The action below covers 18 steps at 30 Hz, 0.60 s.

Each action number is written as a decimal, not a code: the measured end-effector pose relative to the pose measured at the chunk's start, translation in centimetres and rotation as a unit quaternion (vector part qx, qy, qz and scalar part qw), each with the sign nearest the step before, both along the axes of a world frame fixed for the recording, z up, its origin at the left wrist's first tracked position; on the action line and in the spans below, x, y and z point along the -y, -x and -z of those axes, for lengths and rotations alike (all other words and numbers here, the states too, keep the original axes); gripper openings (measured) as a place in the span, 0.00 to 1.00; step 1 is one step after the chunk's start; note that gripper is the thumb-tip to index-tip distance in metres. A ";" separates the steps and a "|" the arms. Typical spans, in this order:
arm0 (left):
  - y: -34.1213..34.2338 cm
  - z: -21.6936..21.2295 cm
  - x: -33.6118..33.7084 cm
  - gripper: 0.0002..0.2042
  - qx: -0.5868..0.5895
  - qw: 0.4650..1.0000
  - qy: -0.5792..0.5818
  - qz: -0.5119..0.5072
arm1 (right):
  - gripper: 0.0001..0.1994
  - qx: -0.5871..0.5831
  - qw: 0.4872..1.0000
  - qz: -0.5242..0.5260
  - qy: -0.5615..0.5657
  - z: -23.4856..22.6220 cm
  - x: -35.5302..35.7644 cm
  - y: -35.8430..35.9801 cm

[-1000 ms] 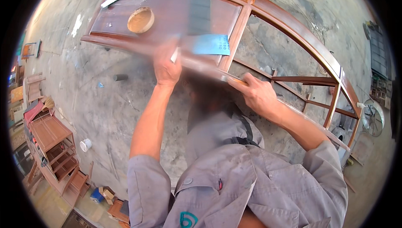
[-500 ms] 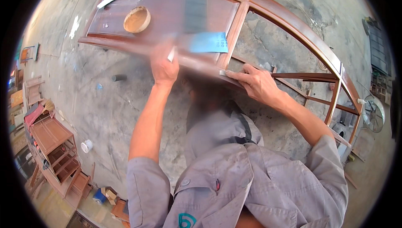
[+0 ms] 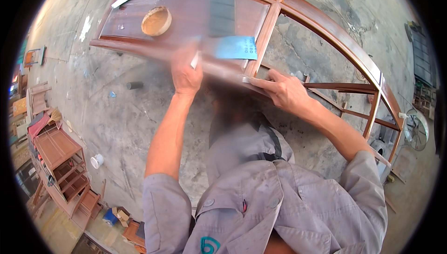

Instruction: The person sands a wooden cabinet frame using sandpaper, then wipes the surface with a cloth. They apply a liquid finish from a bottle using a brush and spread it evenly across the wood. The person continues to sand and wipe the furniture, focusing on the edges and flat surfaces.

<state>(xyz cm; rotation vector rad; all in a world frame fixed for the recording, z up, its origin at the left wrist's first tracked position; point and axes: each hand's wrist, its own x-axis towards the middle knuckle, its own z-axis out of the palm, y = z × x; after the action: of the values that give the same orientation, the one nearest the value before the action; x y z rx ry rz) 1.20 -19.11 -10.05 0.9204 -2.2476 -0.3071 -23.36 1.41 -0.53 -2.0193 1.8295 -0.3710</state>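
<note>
Ctr. of frame, we see the R hand point(image 3: 284, 91) slid slightly up-left vs. 1 sec. ago, pinching a pale piece point(image 3: 246, 80) at the rail point(image 3: 223, 70), apparently shifting work along it. L hand point(image 3: 186, 74), white slip point(image 3: 195, 60) by thumb, is blurred; can't tell its grip.

Decent bright light, kinda washed out along the left rim — glare on the wooden frame point(image 3: 368, 70), smeary haze over the left hand point(image 3: 187, 74) — black fisheye corners.
</note>
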 end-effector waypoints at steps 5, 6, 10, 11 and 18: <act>0.2 -0.1 0.2 0.19 0.004 1.000 0.006 0.000 | 0.27 -0.019 1.000 0.012 0.008 0.2 0.7 -0.7; 0.2 -0.1 0.0 0.19 0.008 1.000 0.007 0.004 | 0.24 0.002 1.000 0.010 0.013 0.4 1.3 -1.3; -1.1 -1.4 0.1 0.21 0.003 0.998 -0.041 0.047 | 0.19 0.056 0.995 0.064 0.049 0.2 1.1 -1.2; -1.8 -2.0 -0.3 0.22 -0.010 0.997 -0.054 0.048 | 0.19 0.063 0.992 0.090 0.063 -0.1 0.3 -0.3; -3.0 -6.8 -8.0 0.25 0.040 0.964 -0.154 0.213 | 0.20 0.079 0.953 0.285 0.062 3.7 -7.5 4.4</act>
<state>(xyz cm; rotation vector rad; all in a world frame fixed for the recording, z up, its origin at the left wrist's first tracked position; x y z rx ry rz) 4.16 -11.15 -3.21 0.5944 -2.5052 -0.8464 -27.77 8.91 -4.25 -1.4381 2.3040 -0.7986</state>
